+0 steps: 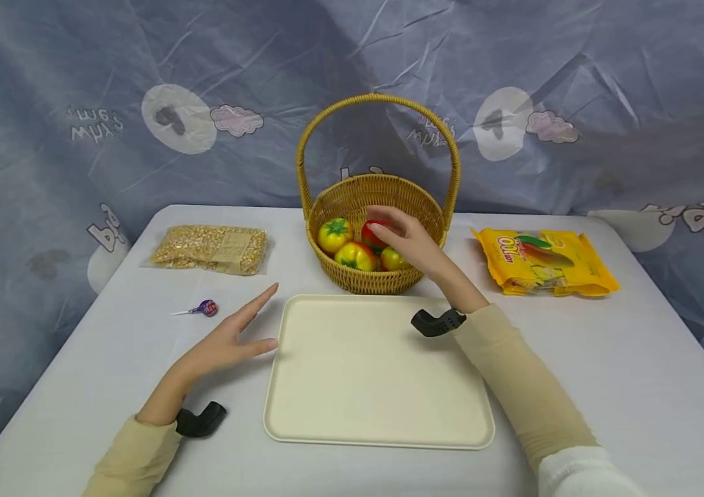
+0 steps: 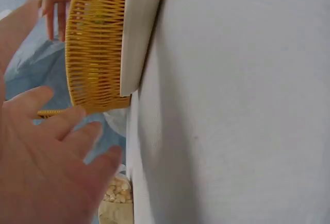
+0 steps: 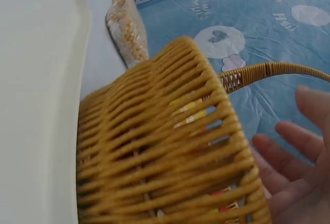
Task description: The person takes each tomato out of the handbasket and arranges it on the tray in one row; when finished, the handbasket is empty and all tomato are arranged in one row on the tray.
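A wicker basket with a tall handle holds several fruit- or vegetable-like pieces: a yellow-green one, a red-and-yellow one, a red one and a greenish one. Over the basket's right side hovers my right hand, fingers extended, gripping nothing; it partly hides the red piece. In the right wrist view that hand is beside the basket's rim. My left hand is held at the left edge of a cream tray, thumb and fingers spread and holding nothing.
A bag of corn kernels lies at the back left, with a lollipop in front of it. At the back right is a yellow snack package. A patterned grey-blue curtain hangs behind the white table.
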